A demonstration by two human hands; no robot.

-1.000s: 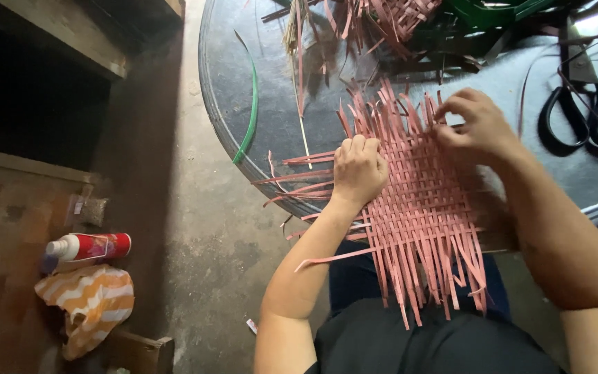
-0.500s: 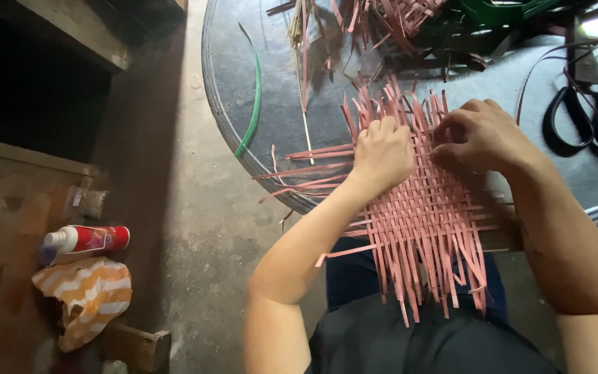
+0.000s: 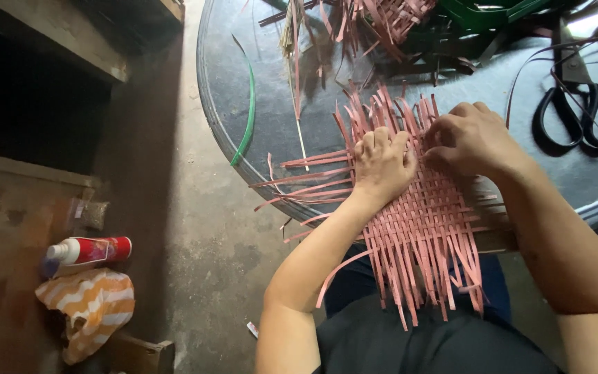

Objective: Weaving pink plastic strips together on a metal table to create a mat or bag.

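Observation:
A woven mat of pink strips (image 3: 427, 221) lies over the near edge of a round dark table (image 3: 243, 76), with loose strip ends hanging toward my lap. My left hand (image 3: 382, 166) presses flat on the mat's left part, fingers together and pointing away. My right hand (image 3: 472, 138) rests on the upper right of the weave, fingers curled and pinching at a pink strip beside the left hand's fingertips. Loose pink ends fan out beyond both hands.
Black scissors (image 3: 579, 114) lie on the table at the right. A green strip (image 3: 247, 118) curves along the table's left side. More pink and green strips (image 3: 389, 21) are piled at the back. A red and white bottle (image 3: 88, 251) and striped cloth (image 3: 91, 308) lie at lower left.
Both hands have moved up the mat and closer together. The left hand slid right and pressed flatter on the weave. The view has shifted slightly.

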